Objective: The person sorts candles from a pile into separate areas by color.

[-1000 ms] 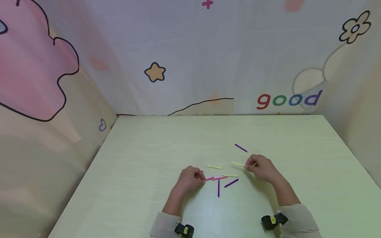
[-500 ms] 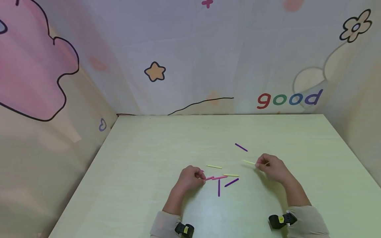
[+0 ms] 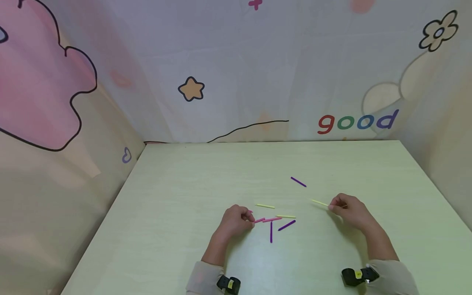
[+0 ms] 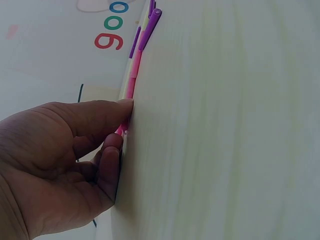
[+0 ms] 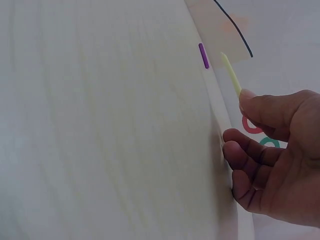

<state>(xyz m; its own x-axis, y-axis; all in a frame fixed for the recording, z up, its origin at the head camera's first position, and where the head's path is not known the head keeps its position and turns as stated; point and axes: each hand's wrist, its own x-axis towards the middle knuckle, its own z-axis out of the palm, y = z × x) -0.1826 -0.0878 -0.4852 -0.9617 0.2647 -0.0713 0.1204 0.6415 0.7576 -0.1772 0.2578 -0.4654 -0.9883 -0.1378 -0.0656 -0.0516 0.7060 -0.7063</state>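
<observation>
My right hand (image 3: 348, 208) pinches a thin pale yellow stick (image 3: 318, 202) near one end, its other end pointing left. In the right wrist view this yellow stick (image 5: 230, 72) stands out past the thumb, above the tabletop. My left hand (image 3: 236, 220) pinches a pink stick (image 3: 259, 221) low at the table, with part of it hidden by the fingers. That stick's far end meets a second pink stick (image 3: 272, 220). Another pink tip (image 3: 250, 211) shows beside the left fingers. In the left wrist view the thumb (image 4: 102, 117) lies against the pink stick (image 4: 130, 89).
Two yellow sticks (image 3: 265, 206) (image 3: 285, 216) lie near the pink ones. Purple sticks lie below them, one upright in view (image 3: 271, 232) and one slanted (image 3: 287, 225). A further purple stick (image 3: 298, 182) lies farther back. Printed cloth walls (image 3: 236, 61) stand around the table (image 3: 177, 184).
My right hand has moved to the right, carrying the yellow stick away from the other sticks. The left hand has stayed in place at the pink stick.
</observation>
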